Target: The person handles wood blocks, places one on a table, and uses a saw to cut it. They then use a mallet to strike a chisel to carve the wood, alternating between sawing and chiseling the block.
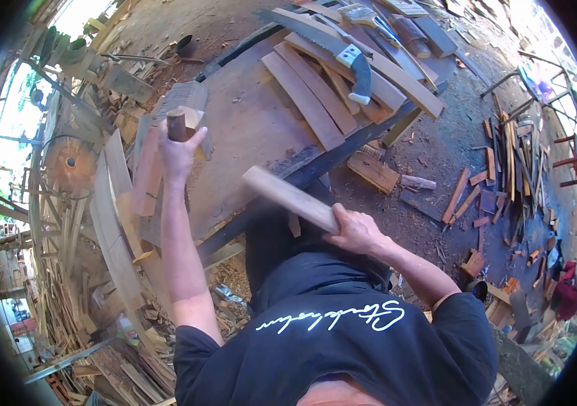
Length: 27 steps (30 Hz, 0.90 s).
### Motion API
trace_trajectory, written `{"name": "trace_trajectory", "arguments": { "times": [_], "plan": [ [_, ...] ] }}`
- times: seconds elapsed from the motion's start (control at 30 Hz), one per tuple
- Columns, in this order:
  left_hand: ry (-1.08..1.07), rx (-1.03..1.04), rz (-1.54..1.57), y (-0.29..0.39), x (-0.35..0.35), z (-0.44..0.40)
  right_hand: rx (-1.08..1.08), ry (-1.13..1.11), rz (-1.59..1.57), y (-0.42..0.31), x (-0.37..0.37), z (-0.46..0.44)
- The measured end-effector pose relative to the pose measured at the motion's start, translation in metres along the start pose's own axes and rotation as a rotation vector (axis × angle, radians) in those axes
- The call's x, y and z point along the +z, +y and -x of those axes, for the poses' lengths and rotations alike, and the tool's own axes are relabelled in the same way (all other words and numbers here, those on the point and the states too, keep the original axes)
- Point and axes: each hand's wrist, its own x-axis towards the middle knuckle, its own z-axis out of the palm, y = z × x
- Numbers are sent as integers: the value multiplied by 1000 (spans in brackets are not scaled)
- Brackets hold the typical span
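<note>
My right hand (356, 230) is closed round one end of a pale, flat wooden board (292, 198). The board slants up and left across the near edge of the workbench (234, 128), its far end slightly blurred. On the left, my left hand (179, 152) is wrapped about a short dark-brown wooden piece (176, 124), whose top shows above the fingers. Just beyond that hand lie pale wooden blocks (187, 98). I cannot tell whether the brown piece touches them.
A handsaw (329, 47) with a grey-blue handle lies on several boards (308, 95) at the bench's far right. A brush (359, 15) is beside it. Long planks (116, 223) lean at the left; scrap wood (498, 176) litters the ground at right.
</note>
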Motion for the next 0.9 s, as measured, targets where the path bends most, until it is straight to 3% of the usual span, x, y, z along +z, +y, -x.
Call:
{"name": "trace_trajectory", "arguments": {
  "times": [0.1, 0.17, 0.23, 0.3, 0.43, 0.5, 0.57, 0.63, 0.9],
  "plan": [
    [17, 63, 81, -11, -8, 11, 198, 94, -16, 7, -14, 1],
    [-184, -351, 250, -5, -5, 25, 292, 223, -104, 13, -26, 2],
    [-198, -380, 315, -7, 13, 33, 274, 193, -66, 10, -36, 7],
    [-222, -250, 410, 13, 32, 40, 227, 194, -21, 1, -40, 11],
    [-301, -310, 430, 35, 64, 51, 230, 200, -171, -7, -41, 15],
    [-190, -123, 322, 27, 85, 61, 241, 227, -209, -3, -41, 18],
    [-207, -136, 312, 31, 92, 67, 215, 275, -314, -1, -46, 21],
    [-162, 64, 243, 33, 97, 72, 205, 300, -330, 1, -49, 25],
    [-154, 10, 186, 45, 82, 84, 137, 378, -340, 10, -55, 23]
  ]
}}
